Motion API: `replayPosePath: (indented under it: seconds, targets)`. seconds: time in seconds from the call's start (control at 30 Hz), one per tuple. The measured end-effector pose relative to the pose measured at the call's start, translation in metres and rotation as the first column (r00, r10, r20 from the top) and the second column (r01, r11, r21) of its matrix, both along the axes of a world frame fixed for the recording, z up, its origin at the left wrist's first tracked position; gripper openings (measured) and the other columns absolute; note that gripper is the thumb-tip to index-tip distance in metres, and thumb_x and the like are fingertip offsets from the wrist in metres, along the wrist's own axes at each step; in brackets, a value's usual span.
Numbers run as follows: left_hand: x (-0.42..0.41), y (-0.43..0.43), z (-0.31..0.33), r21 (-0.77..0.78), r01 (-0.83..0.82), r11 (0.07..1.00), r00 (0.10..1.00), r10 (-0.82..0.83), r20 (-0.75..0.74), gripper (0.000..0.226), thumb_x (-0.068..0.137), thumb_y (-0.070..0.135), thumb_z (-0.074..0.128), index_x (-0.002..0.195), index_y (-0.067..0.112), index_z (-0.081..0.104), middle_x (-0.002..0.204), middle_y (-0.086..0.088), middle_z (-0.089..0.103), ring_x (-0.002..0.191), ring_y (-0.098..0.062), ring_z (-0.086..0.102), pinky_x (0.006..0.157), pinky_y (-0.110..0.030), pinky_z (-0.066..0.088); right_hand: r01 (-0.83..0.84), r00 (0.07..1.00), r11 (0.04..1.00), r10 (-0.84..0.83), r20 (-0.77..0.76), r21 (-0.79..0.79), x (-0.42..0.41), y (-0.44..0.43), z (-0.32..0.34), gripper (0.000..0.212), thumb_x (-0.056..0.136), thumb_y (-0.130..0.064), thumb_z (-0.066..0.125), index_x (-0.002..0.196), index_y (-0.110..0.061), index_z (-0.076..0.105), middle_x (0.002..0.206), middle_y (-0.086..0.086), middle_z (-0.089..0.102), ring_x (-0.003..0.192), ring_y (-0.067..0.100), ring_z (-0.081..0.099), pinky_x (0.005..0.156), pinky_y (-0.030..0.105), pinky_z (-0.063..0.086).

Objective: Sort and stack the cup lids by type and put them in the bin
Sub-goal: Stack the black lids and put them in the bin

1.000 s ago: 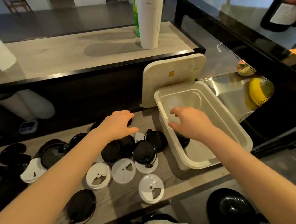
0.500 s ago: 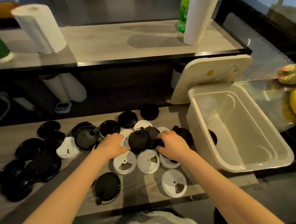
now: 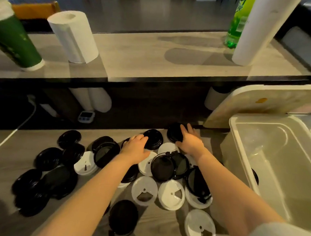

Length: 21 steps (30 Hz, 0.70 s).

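Note:
Several black and white cup lids lie mixed on the wooden counter (image 3: 156, 223). White sip lids (image 3: 144, 190) sit near the front, and black lids (image 3: 48, 158) spread out to the left. My right hand (image 3: 190, 142) grips a black lid (image 3: 174, 134) at the back of the pile, fingers over its top and thumb at its near edge. With its fingers straight, my left hand (image 3: 135, 149) touches another black lid (image 3: 154, 140) beside it. The translucent white bin (image 3: 227, 152) stands at the right. A dark lid (image 3: 255, 176) shows through the bin's wall.
The bin's cover (image 3: 257, 103) leans against the raised shelf behind the bin. On that shelf stand two paper towel rolls (image 3: 74, 37) (image 3: 256, 31), a green bottle (image 3: 238, 22) and a green cup stack (image 3: 14, 40). A small timer (image 3: 86, 116) and a white cable (image 3: 18, 127) lie underneath.
My right hand left the bin, crossed the pile and reached the far black lid. My left hand moved forward to the neighbouring black lid. The view swung left.

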<state>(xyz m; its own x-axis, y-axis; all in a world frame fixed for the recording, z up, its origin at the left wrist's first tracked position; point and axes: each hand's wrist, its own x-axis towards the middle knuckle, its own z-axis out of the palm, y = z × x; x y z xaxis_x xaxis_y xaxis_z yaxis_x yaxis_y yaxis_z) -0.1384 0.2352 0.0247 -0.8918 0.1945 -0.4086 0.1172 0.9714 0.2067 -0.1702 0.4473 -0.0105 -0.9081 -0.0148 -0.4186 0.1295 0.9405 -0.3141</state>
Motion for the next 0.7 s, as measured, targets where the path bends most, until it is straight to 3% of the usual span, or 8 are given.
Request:
replayPosePath:
  seconds: [0.07,0.27,0.37,0.47,0.57,0.63,0.7]
  targets:
    - [-0.015,0.006,-0.004,-0.018,0.001,1.000,0.999,0.000,0.036,0.067,0.093,0.037,0.048,0.150,0.018,0.017,0.157,-0.001,0.016,0.144,-0.023,0.016,0.113,-0.042,0.022,-0.132,0.990,0.989,0.128,0.066,0.060,-0.013,0.000,-0.001,0.080,0.093,-0.030,0.054,0.151,-0.028,-0.001,0.160,0.004,-0.008,0.146,0.030,-0.005,0.116,0.045,0.012]
    - [-0.052,0.019,-0.026,-0.041,-0.017,0.999,0.991,0.022,0.132,0.077,0.090,0.039,0.054,0.151,0.023,0.010,0.159,-0.004,0.002,0.145,-0.028,0.010,0.116,-0.047,0.020,-0.265,0.952,0.958,0.242,0.186,0.111,-0.034,0.008,-0.018,0.084,0.087,-0.022,0.054,0.150,-0.034,0.000,0.160,-0.002,-0.003,0.146,0.028,-0.008,0.116,0.049,0.010]
    - [-0.061,0.022,-0.038,-0.035,-0.022,0.999,0.985,0.028,0.172,0.082,0.086,0.042,0.058,0.150,0.026,0.008,0.159,-0.005,0.001,0.145,-0.029,0.010,0.115,-0.047,0.021,-0.271,0.960,0.949,0.256,0.111,0.160,-0.032,0.015,-0.028,0.076,0.090,-0.021,0.053,0.150,-0.033,0.009,0.160,-0.004,0.005,0.147,0.026,-0.004,0.117,0.046,0.014]
    - [-0.063,0.025,-0.046,-0.040,-0.027,0.999,0.987,0.033,0.160,0.085,0.083,0.042,0.061,0.150,0.025,0.012,0.156,-0.007,0.013,0.142,-0.031,0.020,0.114,-0.047,0.025,-0.243,0.969,0.954,0.247,0.000,0.176,-0.025,0.023,-0.036,0.064,0.092,-0.029,0.054,0.148,-0.030,0.024,0.158,-0.003,0.017,0.147,0.023,0.005,0.116,0.039,0.018]
    - [-0.061,0.027,-0.049,-0.044,-0.066,0.997,0.991,0.071,0.113,0.089,0.081,0.040,0.066,0.149,0.018,0.014,0.148,-0.007,0.024,0.137,-0.030,0.029,0.111,-0.044,0.031,-0.186,0.980,0.979,0.191,-0.056,0.086,-0.017,0.031,-0.035,0.060,0.090,-0.030,0.055,0.146,-0.028,0.031,0.155,-0.004,0.025,0.146,0.020,0.011,0.117,0.036,0.020]
    - [-0.059,0.027,-0.050,-0.028,-0.109,0.994,0.987,0.111,0.117,0.095,0.079,0.040,0.068,0.150,0.015,0.010,0.146,-0.008,0.022,0.135,-0.030,0.030,0.109,-0.041,0.035,-0.120,0.988,0.993,0.120,-0.097,0.003,-0.011,0.034,-0.033,0.056,0.090,-0.030,0.055,0.143,-0.027,0.038,0.153,-0.004,0.032,0.144,0.019,0.016,0.115,0.032,0.021]
    - [-0.059,0.026,-0.051,-0.030,-0.136,0.990,0.984,0.139,0.112,0.093,0.076,0.040,0.071,0.147,0.011,0.018,0.142,-0.009,0.022,0.132,-0.030,0.032,0.106,-0.040,0.038,-0.040,0.987,0.994,0.024,-0.159,-0.103,-0.007,0.035,-0.031,0.050,0.090,-0.030,0.057,0.138,-0.024,0.046,0.147,-0.002,0.042,0.141,0.019,0.024,0.111,0.028,0.022]
